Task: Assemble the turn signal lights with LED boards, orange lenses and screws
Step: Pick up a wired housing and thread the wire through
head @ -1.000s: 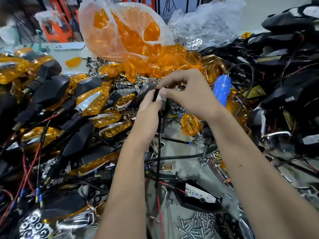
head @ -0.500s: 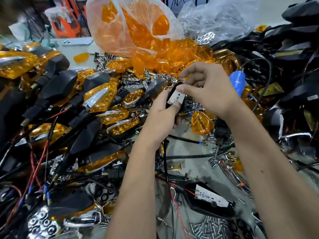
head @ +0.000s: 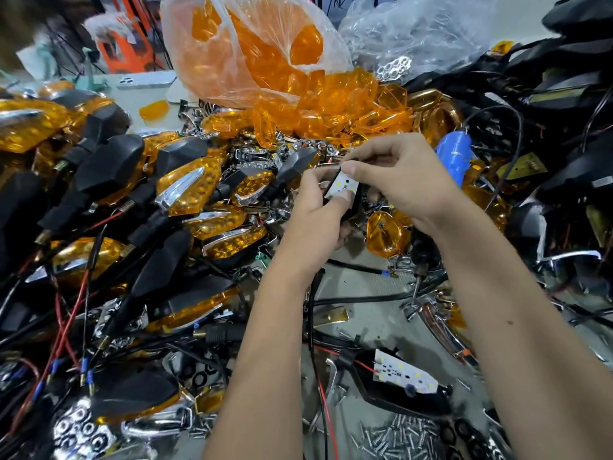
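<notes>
While both thumbs apparently press it, LED board point(head: 341, 186) sits between left hand point(head: 315, 220) and right hand point(head: 401, 180).

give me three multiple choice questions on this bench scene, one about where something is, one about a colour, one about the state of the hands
1. Where does the pile of loose screws lie?
A. at the near edge, below the forearms
B. inside the clear bag at the back
C. on top of the blue-handled tool

2. What colour are the lenses in the plastic bag at the back?
A. red
B. orange
C. green

3. What are the two hands doing?
A. both rest flat on the bench
B. both hold one LED board in its black housing
C. one turns a screwdriver, the other hangs idle

Answers:
1. A, the screws lie scattered at the bottom of the view.
2. B, the bag shows orange through its clear film.
3. B, the left hand and the right hand pinch the white LED board with its black housing from either side.
</notes>
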`<control>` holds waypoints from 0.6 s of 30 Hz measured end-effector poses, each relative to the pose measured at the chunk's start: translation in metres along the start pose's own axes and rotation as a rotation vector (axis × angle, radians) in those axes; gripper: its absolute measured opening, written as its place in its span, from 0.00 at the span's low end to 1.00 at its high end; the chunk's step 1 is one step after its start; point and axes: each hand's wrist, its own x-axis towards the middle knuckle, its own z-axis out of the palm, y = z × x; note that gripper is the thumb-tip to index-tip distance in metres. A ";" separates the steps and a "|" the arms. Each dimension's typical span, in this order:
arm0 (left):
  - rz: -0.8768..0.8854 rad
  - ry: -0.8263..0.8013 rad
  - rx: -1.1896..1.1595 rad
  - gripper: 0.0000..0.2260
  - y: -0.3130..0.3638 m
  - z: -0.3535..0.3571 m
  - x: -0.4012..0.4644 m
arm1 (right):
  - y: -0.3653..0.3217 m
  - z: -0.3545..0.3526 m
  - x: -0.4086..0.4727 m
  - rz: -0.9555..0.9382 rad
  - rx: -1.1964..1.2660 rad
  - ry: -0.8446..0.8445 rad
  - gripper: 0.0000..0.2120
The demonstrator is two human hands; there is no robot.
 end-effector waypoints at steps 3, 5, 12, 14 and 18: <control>0.009 0.017 -0.027 0.10 -0.002 0.000 0.001 | -0.001 -0.003 -0.001 0.029 0.071 -0.021 0.03; 0.014 0.016 -0.037 0.10 -0.003 0.000 0.002 | -0.001 -0.003 -0.002 0.053 0.095 -0.067 0.04; 0.007 -0.042 -0.150 0.13 0.000 0.015 0.003 | -0.006 -0.011 -0.002 0.017 0.035 -0.028 0.07; 0.001 -0.033 -0.071 0.10 0.001 0.012 0.004 | -0.006 -0.016 -0.003 0.002 -0.031 -0.047 0.08; 0.024 0.003 0.110 0.14 0.005 0.000 0.003 | -0.012 -0.019 -0.005 -0.023 -0.109 -0.127 0.09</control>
